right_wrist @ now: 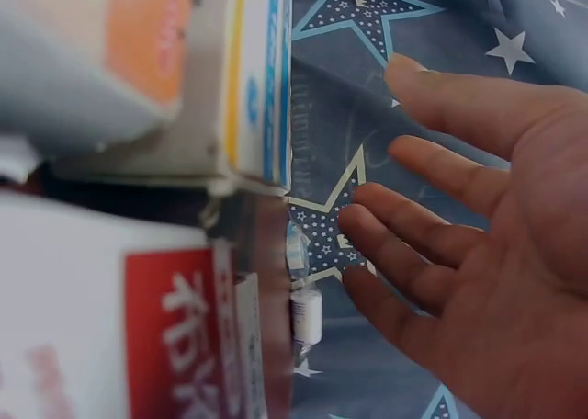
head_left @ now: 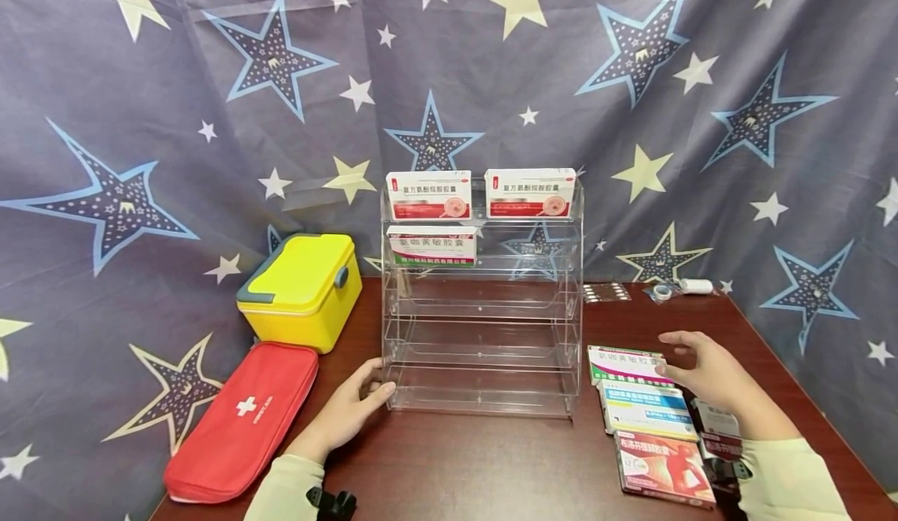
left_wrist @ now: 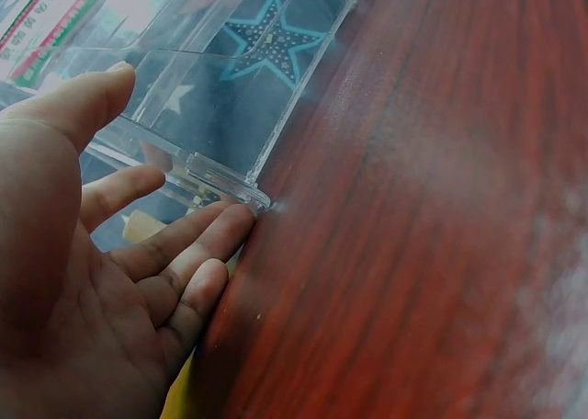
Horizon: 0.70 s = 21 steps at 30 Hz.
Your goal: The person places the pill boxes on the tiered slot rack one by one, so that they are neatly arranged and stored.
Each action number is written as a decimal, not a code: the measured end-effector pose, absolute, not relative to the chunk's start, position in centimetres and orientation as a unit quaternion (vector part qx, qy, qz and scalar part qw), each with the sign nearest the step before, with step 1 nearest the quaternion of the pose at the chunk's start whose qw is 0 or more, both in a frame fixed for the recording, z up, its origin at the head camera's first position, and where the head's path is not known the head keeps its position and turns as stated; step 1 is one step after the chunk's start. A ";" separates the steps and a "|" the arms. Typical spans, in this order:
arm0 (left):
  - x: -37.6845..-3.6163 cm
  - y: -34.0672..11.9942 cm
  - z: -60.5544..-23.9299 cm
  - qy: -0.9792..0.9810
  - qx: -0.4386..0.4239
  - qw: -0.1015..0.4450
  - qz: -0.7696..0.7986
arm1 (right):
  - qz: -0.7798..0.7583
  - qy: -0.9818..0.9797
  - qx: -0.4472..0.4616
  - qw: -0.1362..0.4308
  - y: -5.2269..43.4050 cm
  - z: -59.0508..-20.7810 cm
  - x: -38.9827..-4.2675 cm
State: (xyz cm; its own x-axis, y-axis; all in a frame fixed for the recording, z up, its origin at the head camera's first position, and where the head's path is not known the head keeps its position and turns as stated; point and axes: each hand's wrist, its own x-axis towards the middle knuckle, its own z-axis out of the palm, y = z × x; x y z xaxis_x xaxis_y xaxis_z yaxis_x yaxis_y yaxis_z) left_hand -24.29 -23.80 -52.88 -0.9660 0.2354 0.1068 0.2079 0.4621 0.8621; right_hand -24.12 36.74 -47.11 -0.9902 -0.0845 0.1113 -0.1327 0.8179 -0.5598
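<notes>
A clear acrylic tiered display rack [head_left: 480, 404] stands mid-table, two red-and-white medicine boxes [head_left: 429, 195] on its top tier. One green-and-white capsule box [head_left: 431, 246] sits at the left of the tier below. My left hand [head_left: 351, 408] is at the rack's lower left corner; in the left wrist view its fingertips touch the edge while the thumb stands apart. Above the pile at the right, my right hand [head_left: 712, 377] spreads its fingers, holding nothing. Nearest it lies another green-and-white capsule box [head_left: 624, 365], then a blue-and-white box [head_left: 648, 410] and a red ibuprofen box [head_left: 662, 468].
At the left stand a yellow medicine chest [head_left: 302, 287] and a red first-aid pouch [head_left: 242, 419]. Farther back on the right lie a swab pack [head_left: 606, 292], a tape roll [head_left: 661, 293] and a white roll [head_left: 696, 286]. A starry curtain [head_left: 477, 61] hangs behind.
</notes>
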 end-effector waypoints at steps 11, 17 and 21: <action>-24.3 -23.8 -53.0 0.852 0.131 0.012 0.507 | 0.282 -0.957 0.073 -0.008 37.9 -48.4 -24.4; -24.3 -23.7 -53.0 0.852 0.134 0.010 0.506 | 0.281 -0.956 0.084 -0.012 38.1 -48.7 -24.5; -24.4 -23.7 -53.0 0.851 0.138 0.010 0.507 | 0.287 -0.954 0.089 -0.017 38.1 -48.8 -24.6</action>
